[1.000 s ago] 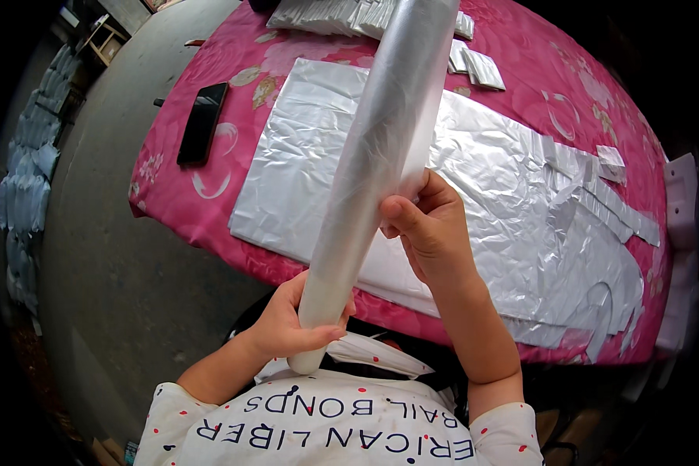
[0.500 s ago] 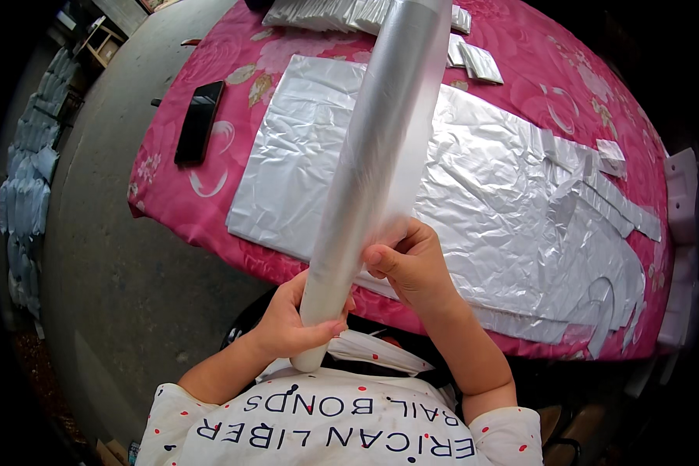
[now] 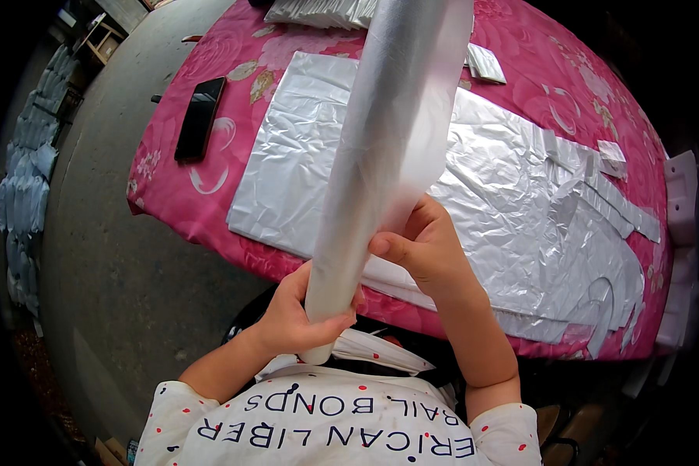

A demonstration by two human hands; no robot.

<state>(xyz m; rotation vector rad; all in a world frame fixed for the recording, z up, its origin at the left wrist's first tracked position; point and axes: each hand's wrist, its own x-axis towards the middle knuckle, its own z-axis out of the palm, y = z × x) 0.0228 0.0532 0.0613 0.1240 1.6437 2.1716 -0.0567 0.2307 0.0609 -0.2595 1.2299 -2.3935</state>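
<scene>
A long roll of translucent plastic film (image 3: 357,171) stands tilted in front of me, its far end leaving the top of the view. Around its near end wraps my left hand (image 3: 303,314), closed on it. My right hand (image 3: 415,248) pinches the loose flap of film along the roll's right side, thumb in front and the fingers partly hidden behind the film. Beyond the roll lies a flat stack of silvery-white plastic bags (image 3: 512,202), partly covered by it; cut handle strips trail at the stack's right end.
A pink flowered cloth (image 3: 202,186) covers the table. On it are a black phone (image 3: 199,120) at the left, a row of folded plastic packets (image 3: 318,12) at the back, and small folded pieces (image 3: 485,64). Pale bundles (image 3: 27,186) are stacked at the far left.
The roll has shifted slightly right and turned a little. My right hand has moved right and up, drawing the film flap wider from the roll. My left hand keeps its grip.
</scene>
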